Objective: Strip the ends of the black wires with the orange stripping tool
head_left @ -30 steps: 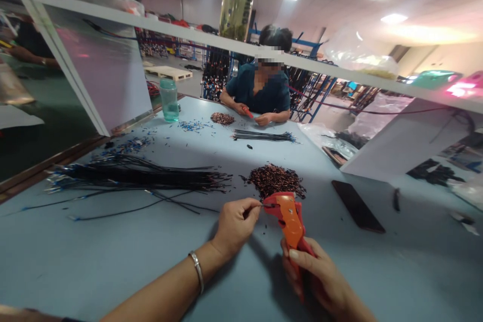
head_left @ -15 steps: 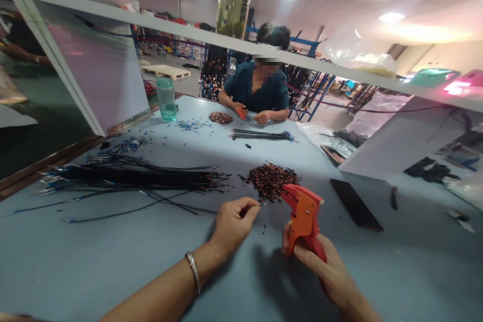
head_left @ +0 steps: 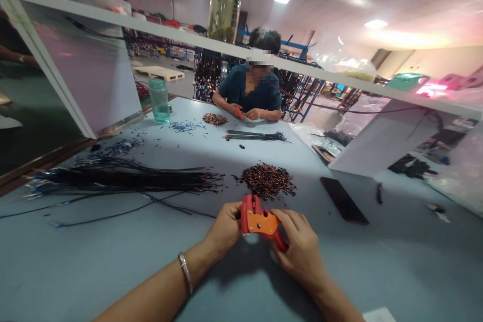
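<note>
My right hand [head_left: 300, 241] is wrapped round the handles of a red and orange wire stripper [head_left: 260, 222], its head turned to the left. My left hand [head_left: 226, 226] is closed at the tool's red jaws; its fingertips are partly hidden behind them, and what they pinch cannot be made out. Just beyond the tool lies a heap of small black and copper-coloured pieces [head_left: 267, 180]. A long bundle of black wires [head_left: 128, 180] with blue and silver ends stretches over the left of the table, with a few loose wires in front of it.
A black phone [head_left: 344, 200] lies at the right. Across the table [head_left: 94, 266] a person [head_left: 251, 88] holds an orange tool near a smaller wire bundle [head_left: 256, 136]. A green bottle [head_left: 159, 100] stands at the far left. A white shelf edge [head_left: 181, 36] crosses above.
The stripper has moved left and tipped over, its jaws now meeting my left hand. The view has shifted slightly, and the person opposite has brought both hands closer together.
</note>
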{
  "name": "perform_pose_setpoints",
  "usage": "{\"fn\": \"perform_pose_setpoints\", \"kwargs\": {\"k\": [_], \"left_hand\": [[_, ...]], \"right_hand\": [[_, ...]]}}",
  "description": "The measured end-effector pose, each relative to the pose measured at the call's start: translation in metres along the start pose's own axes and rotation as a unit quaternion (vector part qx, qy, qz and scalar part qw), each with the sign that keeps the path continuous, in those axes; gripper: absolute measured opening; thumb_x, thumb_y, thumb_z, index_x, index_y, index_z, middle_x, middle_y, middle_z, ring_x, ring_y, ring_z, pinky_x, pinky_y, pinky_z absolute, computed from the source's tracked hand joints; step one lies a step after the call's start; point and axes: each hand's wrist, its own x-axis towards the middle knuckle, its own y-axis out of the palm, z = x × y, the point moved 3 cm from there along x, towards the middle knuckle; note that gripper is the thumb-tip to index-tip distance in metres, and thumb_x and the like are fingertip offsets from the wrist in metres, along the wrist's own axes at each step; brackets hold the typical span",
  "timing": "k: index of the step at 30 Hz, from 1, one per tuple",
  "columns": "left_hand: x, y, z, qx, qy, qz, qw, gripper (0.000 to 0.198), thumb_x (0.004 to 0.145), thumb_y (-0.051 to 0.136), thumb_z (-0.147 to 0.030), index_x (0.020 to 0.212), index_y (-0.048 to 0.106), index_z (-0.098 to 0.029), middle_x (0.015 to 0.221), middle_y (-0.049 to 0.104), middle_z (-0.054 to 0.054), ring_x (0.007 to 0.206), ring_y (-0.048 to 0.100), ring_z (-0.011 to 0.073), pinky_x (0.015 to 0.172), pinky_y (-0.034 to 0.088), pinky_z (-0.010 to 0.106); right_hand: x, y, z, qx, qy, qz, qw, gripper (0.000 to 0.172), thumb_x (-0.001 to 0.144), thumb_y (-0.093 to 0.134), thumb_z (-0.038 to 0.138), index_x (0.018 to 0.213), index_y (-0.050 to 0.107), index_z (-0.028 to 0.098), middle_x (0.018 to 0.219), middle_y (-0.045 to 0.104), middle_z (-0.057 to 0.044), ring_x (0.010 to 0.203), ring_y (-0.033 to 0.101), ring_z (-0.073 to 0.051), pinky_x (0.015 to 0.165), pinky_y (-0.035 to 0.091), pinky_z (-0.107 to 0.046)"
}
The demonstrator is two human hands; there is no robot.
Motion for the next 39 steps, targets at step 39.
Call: {"fn": "perform_pose_setpoints", "kwargs": {"k": [39], "left_hand": [[0.008, -0.002, 0.010, 0.060, 0.052, 0.018, 0.997, 0.041, 0.074, 0.068, -0.053, 0.071, 0.070, -0.012, 0.065, 0.067, 0.003, 0.060, 0.055, 0.0143, 0.063, 0.045, 0.026]], "right_hand": [[0.002, 0.007, 0.001, 0.044, 0.034, 0.054, 0.997, 0.014, 0.077, 0.045, 0.013, 0.084, 0.056, 0.019, 0.061, 0.062, -0.002, 0.051, 0.060, -0.018, 0.051, 0.041, -0.024]]}}
